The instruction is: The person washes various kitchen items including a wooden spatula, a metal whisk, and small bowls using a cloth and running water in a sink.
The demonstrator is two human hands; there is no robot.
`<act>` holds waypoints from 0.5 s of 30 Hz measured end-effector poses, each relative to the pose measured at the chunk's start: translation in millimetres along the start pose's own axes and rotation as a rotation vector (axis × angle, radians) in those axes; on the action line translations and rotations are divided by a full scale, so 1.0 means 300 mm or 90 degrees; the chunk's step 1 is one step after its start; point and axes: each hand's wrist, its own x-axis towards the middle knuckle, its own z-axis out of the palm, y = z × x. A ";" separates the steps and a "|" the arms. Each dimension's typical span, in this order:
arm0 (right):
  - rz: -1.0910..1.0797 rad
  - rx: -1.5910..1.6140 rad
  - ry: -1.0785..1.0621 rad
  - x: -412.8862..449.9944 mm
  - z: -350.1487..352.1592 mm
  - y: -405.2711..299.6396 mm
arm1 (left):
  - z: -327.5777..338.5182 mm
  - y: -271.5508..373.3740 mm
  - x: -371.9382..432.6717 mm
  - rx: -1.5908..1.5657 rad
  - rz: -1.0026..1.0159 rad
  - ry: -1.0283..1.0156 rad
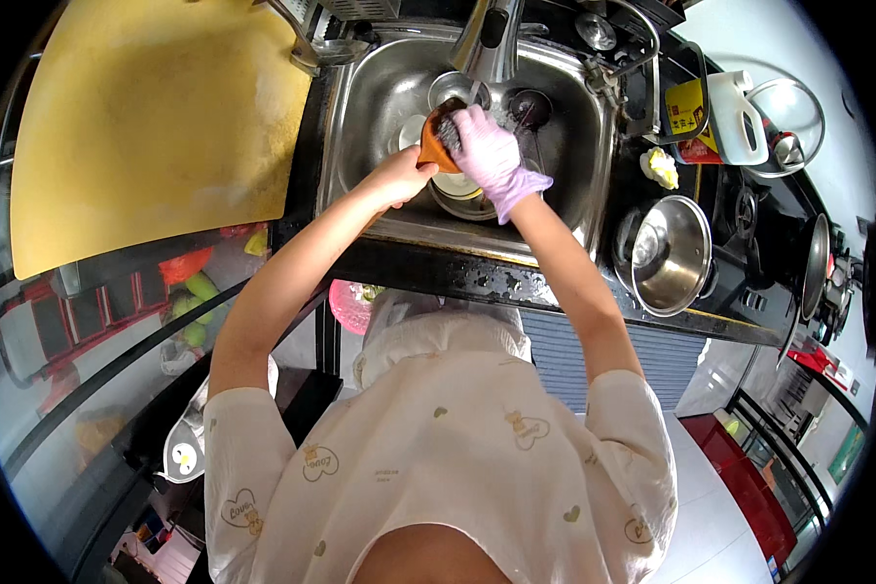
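Over the stainless steel sink [372, 87], my bare left hand [401, 177] grips an orange-brown bowl [432, 150] by its lower left side. My right hand [490, 150], in a pale pink glove, presses a dark grey scrubber [449, 133] into the bowl's opening. Beneath my hands, dishes and a metal pot [474, 208] sit in the basin, partly hidden. A round metal or glass vessel [458, 86] lies behind the bowl, below the steel faucet [495, 44]. A dark round item [531, 109] rests at the basin's back right.
A large yellow board [160, 139] lies left of the sink, with a ladle [336, 52] near its back corner. On the right counter stand a steel pot [671, 255], a crumpled yellow-white item [659, 168] and a white plastic jug [734, 120]. The wet counter edge [445, 271] runs before me.
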 end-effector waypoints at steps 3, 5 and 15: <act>0.175 -0.014 -0.048 0.006 0.044 0.120 | 0.017 0.005 0.006 -0.021 -0.016 -0.015; 0.177 -0.030 -0.010 -0.003 0.049 0.122 | 0.015 0.002 0.017 -0.077 -0.030 -0.043; 0.117 0.034 0.016 -0.052 0.095 0.081 | 0.040 -0.044 0.084 -0.031 -0.073 -0.043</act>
